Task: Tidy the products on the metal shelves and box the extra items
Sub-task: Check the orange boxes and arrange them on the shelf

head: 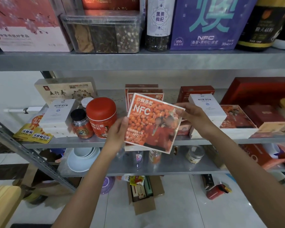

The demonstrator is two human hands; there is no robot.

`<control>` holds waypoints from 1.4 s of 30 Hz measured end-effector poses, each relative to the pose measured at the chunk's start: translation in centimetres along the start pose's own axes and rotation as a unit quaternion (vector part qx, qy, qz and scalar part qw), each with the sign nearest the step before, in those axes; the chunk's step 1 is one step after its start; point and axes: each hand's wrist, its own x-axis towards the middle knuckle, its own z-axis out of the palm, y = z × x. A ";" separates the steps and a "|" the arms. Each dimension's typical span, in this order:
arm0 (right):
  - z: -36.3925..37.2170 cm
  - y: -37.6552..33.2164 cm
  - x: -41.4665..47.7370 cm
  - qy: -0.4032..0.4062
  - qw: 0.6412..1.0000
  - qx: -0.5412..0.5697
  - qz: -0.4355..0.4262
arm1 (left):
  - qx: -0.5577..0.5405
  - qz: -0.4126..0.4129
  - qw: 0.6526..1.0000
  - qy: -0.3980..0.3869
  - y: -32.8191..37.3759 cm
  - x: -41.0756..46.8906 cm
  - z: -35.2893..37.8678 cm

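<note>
An orange NFC sea-buckthorn juice box (153, 122) is held tilted in front of the middle metal shelf (59, 142). My left hand (118, 130) grips its lower left edge. My right hand (193, 117) pinches its upper right corner. Two or three matching orange boxes (143, 90) stand upright behind it on the shelf. An open cardboard box (143, 193) with several packets inside sits on the floor below.
A red canister (101, 116), a small black-capped bottle (81, 124) and white boxes (58, 117) crowd the shelf's left. White and red boxes (207, 106) fill the right. The upper shelf holds a purple NFC carton (211, 23) and a clear container (104, 32). White bowls (83, 159) sit below.
</note>
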 end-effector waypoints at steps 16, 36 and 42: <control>6.7 6.1 -6.3 -0.093 0.912 0.356 0.181 | -0.083 -0.154 0.975 0.137 -2.2 -1.8 2.2; 10.4 0.9 -9.9 0.027 0.990 -0.064 -0.122 | -0.242 -0.052 0.967 -0.066 4.1 -5.3 4.1; 9.3 0.8 -9.4 0.027 0.996 -0.024 -0.084 | -0.313 -0.095 0.944 -0.043 2.6 -4.7 2.4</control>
